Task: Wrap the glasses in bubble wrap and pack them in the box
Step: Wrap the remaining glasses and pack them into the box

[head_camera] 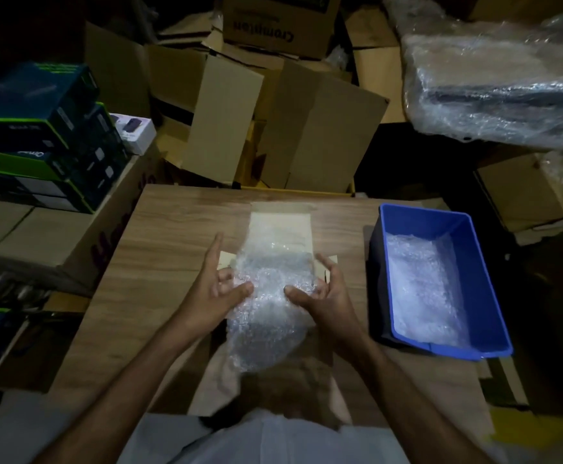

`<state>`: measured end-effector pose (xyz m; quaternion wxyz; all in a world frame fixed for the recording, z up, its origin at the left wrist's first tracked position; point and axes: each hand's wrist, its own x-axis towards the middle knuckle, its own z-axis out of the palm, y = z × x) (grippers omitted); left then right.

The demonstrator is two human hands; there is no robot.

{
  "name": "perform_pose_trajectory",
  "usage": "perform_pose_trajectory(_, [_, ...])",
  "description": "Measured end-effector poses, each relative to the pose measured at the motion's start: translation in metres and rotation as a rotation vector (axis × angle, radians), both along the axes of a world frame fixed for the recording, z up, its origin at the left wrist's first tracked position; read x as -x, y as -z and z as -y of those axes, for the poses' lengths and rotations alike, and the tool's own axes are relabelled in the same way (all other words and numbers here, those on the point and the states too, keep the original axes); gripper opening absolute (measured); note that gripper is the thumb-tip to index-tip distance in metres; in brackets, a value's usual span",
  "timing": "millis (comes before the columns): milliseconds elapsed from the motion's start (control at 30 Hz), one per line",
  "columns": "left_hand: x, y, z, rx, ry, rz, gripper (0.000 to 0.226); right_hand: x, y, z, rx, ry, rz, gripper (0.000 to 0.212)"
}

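My white shirt (273, 440) is nearest. On a wooden table (159, 262) among cardboard boxes (323, 128), my left hand (213, 296) and right hand (327, 296) pinch a bubble wrap bundle (266, 313) between thumbs and fingers, over a flat box (280, 222).

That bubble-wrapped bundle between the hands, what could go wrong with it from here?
1. Both hands touch the bundle only with fingertips; it could slip onto the table.
2. The wrap looks loose and untaped; it may unroll.
3. The dim light hides what is inside the wrap.

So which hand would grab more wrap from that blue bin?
Probably the right hand: the blue bin holding spare bubble wrap sits on its side. The left hand would have to cross over.
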<state>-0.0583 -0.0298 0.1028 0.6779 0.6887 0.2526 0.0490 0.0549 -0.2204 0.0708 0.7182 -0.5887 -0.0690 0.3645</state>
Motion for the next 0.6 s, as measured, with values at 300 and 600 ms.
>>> perform_pose_trajectory(300, [-0.001, 0.007, -0.027, -0.677, 0.346, -0.187, 0.043, -0.017, -0.011, 0.002, 0.410, -0.347, 0.702, 0.035])
perform_pose_trajectory(600, [-0.004, 0.008, -0.034, -0.019, 0.361, -0.031, 0.023, -0.016, 0.006, 0.004, 0.140, -0.247, 0.308, 0.025])
